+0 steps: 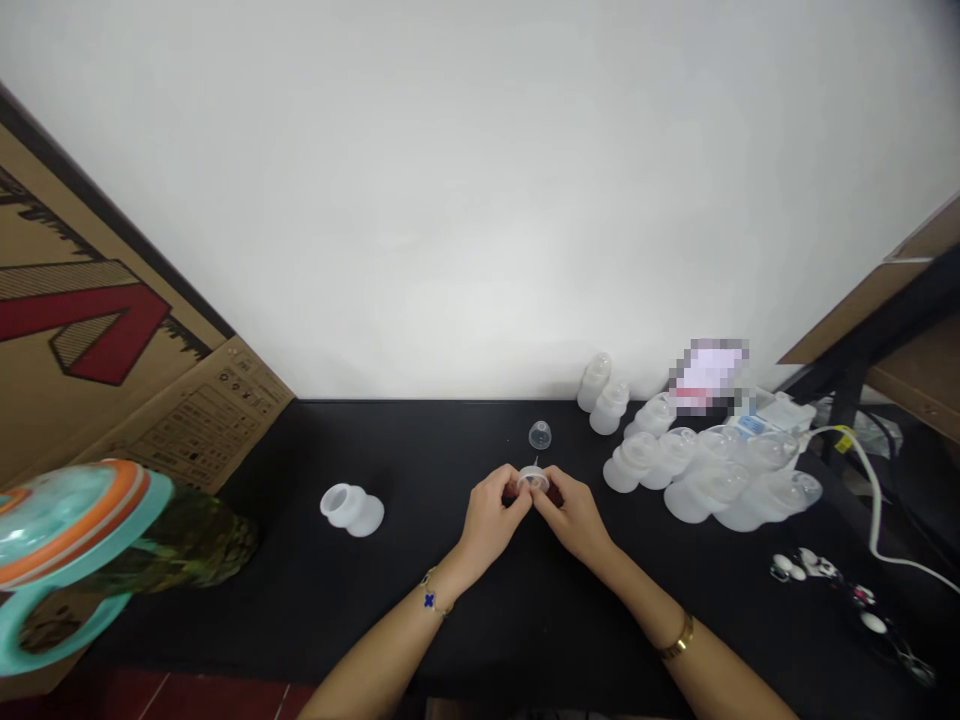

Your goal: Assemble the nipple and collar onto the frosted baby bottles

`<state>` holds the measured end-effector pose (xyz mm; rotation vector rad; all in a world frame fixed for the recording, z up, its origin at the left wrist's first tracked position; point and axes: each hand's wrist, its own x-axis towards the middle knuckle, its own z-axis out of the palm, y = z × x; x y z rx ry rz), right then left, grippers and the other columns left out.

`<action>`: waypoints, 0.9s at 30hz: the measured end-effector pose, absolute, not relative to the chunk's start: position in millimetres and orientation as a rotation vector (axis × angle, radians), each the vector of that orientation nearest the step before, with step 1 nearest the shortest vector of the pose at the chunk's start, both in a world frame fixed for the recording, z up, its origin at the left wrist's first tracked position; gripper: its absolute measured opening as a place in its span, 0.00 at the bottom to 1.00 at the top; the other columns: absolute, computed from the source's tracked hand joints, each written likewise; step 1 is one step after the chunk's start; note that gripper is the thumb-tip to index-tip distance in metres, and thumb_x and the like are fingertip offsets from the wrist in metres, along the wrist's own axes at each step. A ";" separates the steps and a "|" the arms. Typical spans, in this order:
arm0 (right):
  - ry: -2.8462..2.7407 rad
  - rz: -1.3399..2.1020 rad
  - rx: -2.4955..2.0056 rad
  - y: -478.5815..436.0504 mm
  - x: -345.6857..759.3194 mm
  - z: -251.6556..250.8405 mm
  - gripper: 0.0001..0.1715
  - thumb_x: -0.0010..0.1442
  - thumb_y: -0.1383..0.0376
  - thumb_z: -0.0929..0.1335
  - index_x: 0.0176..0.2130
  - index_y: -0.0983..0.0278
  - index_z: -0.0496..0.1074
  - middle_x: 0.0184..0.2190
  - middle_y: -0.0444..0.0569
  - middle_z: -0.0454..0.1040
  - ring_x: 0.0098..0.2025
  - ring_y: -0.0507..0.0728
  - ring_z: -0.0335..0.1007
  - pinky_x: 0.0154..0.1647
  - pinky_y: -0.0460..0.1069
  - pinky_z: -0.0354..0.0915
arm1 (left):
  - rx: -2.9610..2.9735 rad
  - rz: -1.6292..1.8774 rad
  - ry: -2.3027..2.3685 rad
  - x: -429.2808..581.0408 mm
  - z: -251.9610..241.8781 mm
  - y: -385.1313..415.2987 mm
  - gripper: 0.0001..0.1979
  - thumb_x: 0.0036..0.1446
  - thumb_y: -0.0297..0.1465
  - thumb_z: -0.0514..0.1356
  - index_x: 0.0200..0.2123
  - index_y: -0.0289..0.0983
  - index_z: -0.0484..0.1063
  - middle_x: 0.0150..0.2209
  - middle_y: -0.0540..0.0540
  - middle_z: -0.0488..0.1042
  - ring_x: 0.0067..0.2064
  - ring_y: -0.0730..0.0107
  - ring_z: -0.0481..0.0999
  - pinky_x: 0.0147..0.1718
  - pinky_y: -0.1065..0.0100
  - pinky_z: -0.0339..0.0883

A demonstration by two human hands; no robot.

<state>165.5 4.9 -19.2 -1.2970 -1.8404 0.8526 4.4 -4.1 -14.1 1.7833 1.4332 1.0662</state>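
Both my hands meet above the black table, fingers pinched on a small whitish baby-bottle collar ring [532,474]. My left hand [489,512] grips its left edge and my right hand [574,512] its right edge, with the thumbs pressed near the middle. A pale piece, perhaps the nipple, shows within the ring, partly hidden by my fingers. Just beyond them stands a clear dome cap [539,434], apart from my hands. Off to the left, a milky-white bottle body [354,510] without a top rests on the table.
Several capped baby bottles [697,475] cluster on the right, two more [600,390] near the wall. Behind them lies a blurred-out device [709,375]. A white cable [876,500] and beaded strap [859,595] lie right. A large teal-lidded jug [97,540] and cardboard box [202,415] stand left.
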 end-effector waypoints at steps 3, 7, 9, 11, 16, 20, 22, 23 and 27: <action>-1.842 0.853 -1.306 4.8 165.5 -18.4 0.15 0.65 0.57 0.64 0.31 0.62 0.66 0.24 0.41 0.66 0.25 0.52 0.60 0.26 0.46 0.54 | 1.778 1.072 1.425 4.3 -14.8 -4.0 0.11 0.62 0.34 0.56 0.27 0.39 0.65 0.27 0.53 0.67 0.30 0.71 0.66 0.31 0.69 0.57; -1.841 0.859 -1.296 4.8 165.8 -18.0 0.14 0.65 0.57 0.64 0.30 0.62 0.66 0.24 0.40 0.65 0.25 0.51 0.60 0.26 0.46 0.54 | 1.772 1.067 1.425 4.3 -14.1 -4.8 0.12 0.63 0.34 0.55 0.27 0.39 0.64 0.26 0.53 0.67 0.29 0.71 0.66 0.31 0.69 0.56; -1.842 0.857 -1.294 4.9 166.0 -18.2 0.14 0.65 0.58 0.64 0.30 0.62 0.65 0.23 0.40 0.65 0.25 0.51 0.59 0.26 0.46 0.54 | 1.770 1.068 1.414 4.4 -12.9 -5.3 0.13 0.63 0.35 0.54 0.26 0.39 0.63 0.26 0.54 0.66 0.29 0.71 0.65 0.31 0.69 0.56; -1.847 0.848 -1.288 4.8 166.1 -18.3 0.14 0.65 0.58 0.64 0.29 0.61 0.64 0.23 0.40 0.64 0.25 0.51 0.59 0.26 0.46 0.53 | 1.768 1.067 1.402 4.7 -11.6 -5.7 0.13 0.64 0.35 0.54 0.27 0.39 0.62 0.26 0.54 0.65 0.29 0.71 0.65 0.31 0.69 0.56; -1.858 0.843 -1.288 4.1 166.0 -17.4 0.14 0.65 0.58 0.64 0.29 0.61 0.64 0.23 0.40 0.64 0.25 0.51 0.59 0.26 0.46 0.53 | 1.772 1.059 1.408 5.1 -11.2 -6.0 0.14 0.64 0.36 0.53 0.26 0.39 0.61 0.25 0.54 0.65 0.28 0.72 0.65 0.31 0.69 0.56; -1.871 0.832 -1.292 3.8 166.1 -16.5 0.15 0.66 0.58 0.64 0.29 0.61 0.63 0.23 0.39 0.63 0.24 0.51 0.59 0.26 0.46 0.52 | 1.785 1.049 1.414 4.9 -12.2 -6.2 0.14 0.65 0.37 0.53 0.26 0.39 0.62 0.25 0.54 0.64 0.28 0.71 0.65 0.30 0.69 0.56; -1.871 0.828 -1.290 3.8 166.2 -16.6 0.15 0.66 0.58 0.64 0.28 0.61 0.62 0.23 0.39 0.63 0.24 0.51 0.59 0.26 0.46 0.53 | 1.789 1.048 1.410 4.7 -12.1 -6.5 0.14 0.65 0.37 0.53 0.27 0.39 0.62 0.26 0.54 0.65 0.29 0.71 0.65 0.31 0.69 0.57; -1.871 0.825 -1.287 3.8 166.2 -16.7 0.15 0.66 0.58 0.64 0.29 0.61 0.62 0.23 0.39 0.63 0.24 0.51 0.59 0.26 0.46 0.53 | 1.789 1.048 1.409 4.6 -11.9 -6.6 0.14 0.65 0.37 0.53 0.27 0.39 0.62 0.26 0.54 0.65 0.29 0.71 0.65 0.31 0.69 0.57; -1.877 0.813 -1.277 4.3 166.1 -17.3 0.15 0.66 0.58 0.64 0.29 0.61 0.64 0.23 0.40 0.64 0.24 0.51 0.59 0.26 0.46 0.54 | 1.791 1.046 1.413 4.4 -11.6 -6.5 0.14 0.65 0.36 0.54 0.27 0.39 0.63 0.26 0.54 0.66 0.29 0.71 0.66 0.31 0.69 0.57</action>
